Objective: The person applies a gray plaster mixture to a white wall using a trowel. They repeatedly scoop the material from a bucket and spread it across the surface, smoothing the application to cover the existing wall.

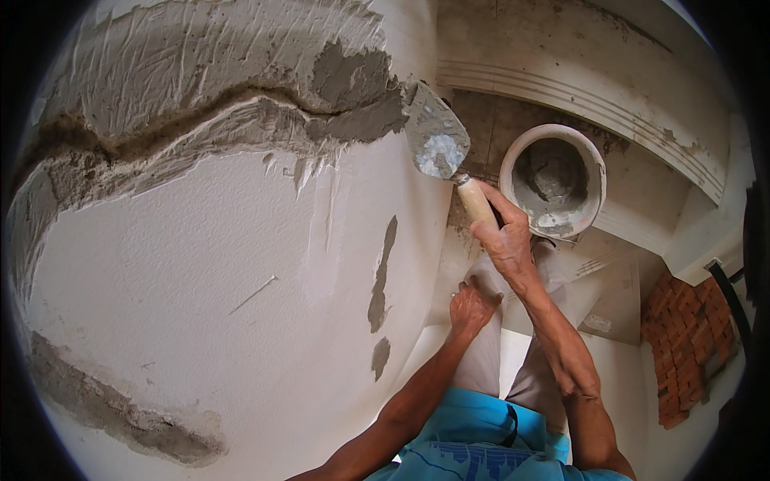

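Observation:
My right hand [507,239] is wrapped around the pale wooden handle of a trowel [437,136]. Grey mortar smears the trowel's blade, whose far edge is at the end of a wet mortar patch [365,116] on the white wall [216,232]. That patch covers part of a long, jagged crack [172,128]. Lower and to the left, my left hand [475,309] rests over my trouser leg near the knee, holding nothing visible; its fingers look bent and apart, though their tips are partly hidden. Just right of the trowel handle stands a round bucket [594,180] with grey mortar [553,172] inside.
Two dark mortar smears [382,280] mark the wall's right part, and a rough grey strip [120,409] runs along its lower left. A ledge with grooved lines [577,92] curves behind the bucket. Red bricks [682,345] lie at the far right, beside a dark curved bar [730,301].

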{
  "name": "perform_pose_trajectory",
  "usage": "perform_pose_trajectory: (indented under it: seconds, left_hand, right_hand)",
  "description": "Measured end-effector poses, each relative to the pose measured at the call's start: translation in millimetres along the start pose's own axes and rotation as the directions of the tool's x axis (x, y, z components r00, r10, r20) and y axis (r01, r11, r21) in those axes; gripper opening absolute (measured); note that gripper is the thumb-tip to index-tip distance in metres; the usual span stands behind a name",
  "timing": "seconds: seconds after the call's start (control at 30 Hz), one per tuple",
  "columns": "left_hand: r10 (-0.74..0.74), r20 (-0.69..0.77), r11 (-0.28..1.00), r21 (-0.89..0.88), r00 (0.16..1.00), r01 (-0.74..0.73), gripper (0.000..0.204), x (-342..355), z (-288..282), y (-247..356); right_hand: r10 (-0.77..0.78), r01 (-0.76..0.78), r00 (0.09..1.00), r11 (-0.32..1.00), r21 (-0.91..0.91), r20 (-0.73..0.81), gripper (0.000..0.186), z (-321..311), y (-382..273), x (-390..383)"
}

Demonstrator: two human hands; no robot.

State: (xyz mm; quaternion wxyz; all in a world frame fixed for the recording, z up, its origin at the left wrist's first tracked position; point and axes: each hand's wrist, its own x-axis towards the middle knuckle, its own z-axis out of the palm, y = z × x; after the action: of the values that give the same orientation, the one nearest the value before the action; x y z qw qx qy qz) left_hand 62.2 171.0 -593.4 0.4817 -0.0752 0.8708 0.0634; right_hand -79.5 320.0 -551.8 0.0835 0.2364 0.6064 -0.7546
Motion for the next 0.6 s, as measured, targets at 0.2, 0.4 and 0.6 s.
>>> perform_pose_trajectory:
  seconds: [0.2,0.4,0.6]
  left_hand:
    - [0.033,-0.018,0.999,-0.002,0.999,-0.033,0.078,5,10,-10]
    - [0.122,-0.072,0.991,0.069,0.99,-0.117,0.068,19,50,-37]
    - [0.235,0.006,0.951,0.206,0.972,-0.231,0.034,2,6,-13]
  right_hand:
    - [-0.033,0.035,0.997,0.999,0.03,-0.069,0.063,23,11,-3]
    - [-0.153,0.147,0.982,0.987,-0.061,-0.113,0.063,36,7,-4]
    - [-0.249,0.231,0.957,0.964,-0.131,-0.151,0.064,47,11,-4]
